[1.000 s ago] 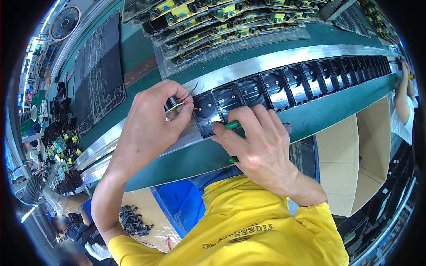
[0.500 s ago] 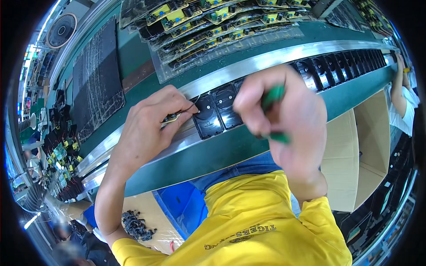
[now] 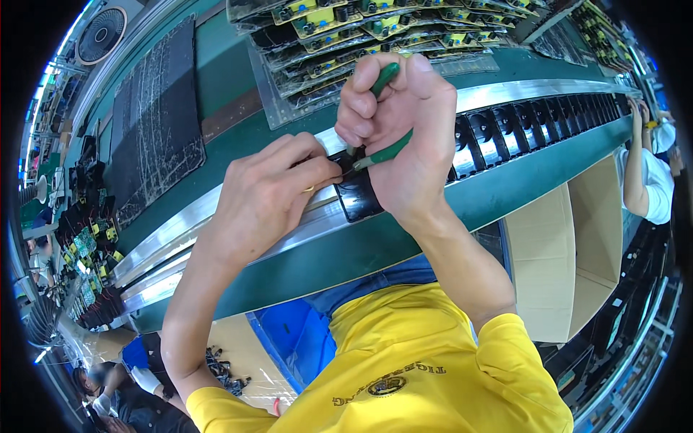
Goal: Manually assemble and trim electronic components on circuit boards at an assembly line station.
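My right hand [image 3: 411, 130] is wrapped around green-handled pliers [image 3: 390, 150], whose jaws point left and down at the nearest black plastic case [image 3: 358, 198]. My left hand [image 3: 263, 195] is closed, its thumb and forefinger pinched at the left edge of that case, just beside the plier jaws. A sliver of yellow shows under the left fingers; in the earlier picture a small circuit board with a dark wire was held there. Most of it is hidden now. More black cases [image 3: 505, 137] stand in a row to the right along the metal rail.
A silver rail [image 3: 170, 242] runs along the green bench [image 3: 303, 278]. Stacked trays of yellow circuit boards [image 3: 325, 43] stand at the back, with a dark worn mat [image 3: 155, 123] to their left. An open cardboard box [image 3: 541, 252] is below right. Another person's arm [image 3: 635, 166] reaches the far right end.
My right hand has swung up and left, bringing the pliers to the case beside my left fingers. The left hand has shifted slightly right, still pinching.
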A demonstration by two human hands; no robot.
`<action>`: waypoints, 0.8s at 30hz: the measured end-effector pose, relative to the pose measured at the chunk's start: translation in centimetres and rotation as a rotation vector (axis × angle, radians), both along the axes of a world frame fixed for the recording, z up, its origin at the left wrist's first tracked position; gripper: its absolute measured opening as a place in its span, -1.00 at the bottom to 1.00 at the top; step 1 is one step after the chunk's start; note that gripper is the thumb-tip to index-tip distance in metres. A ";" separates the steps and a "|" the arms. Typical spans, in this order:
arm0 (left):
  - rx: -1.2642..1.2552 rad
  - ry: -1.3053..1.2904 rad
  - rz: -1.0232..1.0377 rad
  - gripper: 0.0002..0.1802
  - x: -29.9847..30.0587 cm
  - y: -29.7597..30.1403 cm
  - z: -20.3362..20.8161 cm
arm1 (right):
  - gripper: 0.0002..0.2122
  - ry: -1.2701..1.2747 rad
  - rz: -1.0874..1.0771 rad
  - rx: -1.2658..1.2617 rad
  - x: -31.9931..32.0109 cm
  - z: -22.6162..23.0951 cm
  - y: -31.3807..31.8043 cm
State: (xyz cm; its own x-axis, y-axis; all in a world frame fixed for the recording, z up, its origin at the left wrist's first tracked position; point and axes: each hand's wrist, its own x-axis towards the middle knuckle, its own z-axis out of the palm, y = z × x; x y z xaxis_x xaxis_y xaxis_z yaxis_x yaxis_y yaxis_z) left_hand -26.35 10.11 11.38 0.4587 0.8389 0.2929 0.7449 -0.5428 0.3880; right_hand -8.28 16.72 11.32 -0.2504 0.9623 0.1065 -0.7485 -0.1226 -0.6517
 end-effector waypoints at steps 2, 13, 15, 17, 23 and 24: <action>0.012 0.001 0.002 -0.85 -0.1 -0.1 -0.2 | -0.65 -0.004 0.037 0.046 0.0 -0.6 0.2; -0.094 -0.040 0.110 -0.86 2.2 -0.6 2.3 | -0.67 -0.059 0.080 0.012 1.4 1.3 0.7; -0.204 -0.075 0.225 -0.82 2.5 -1.5 2.5 | -0.72 -0.361 -0.153 0.266 4.6 3.7 -1.3; -0.163 -0.098 0.231 -0.84 2.5 -1.9 2.2 | -0.69 -1.009 -0.247 0.707 8.0 4.4 -2.8; -0.058 -0.170 0.227 -0.89 3.0 -1.5 1.5 | -0.72 -1.647 -0.288 1.118 10.3 -0.3 -5.1; -0.072 -0.172 0.239 -0.89 3.1 -1.6 1.5 | -0.74 -1.671 -0.309 1.148 10.3 -0.9 -5.3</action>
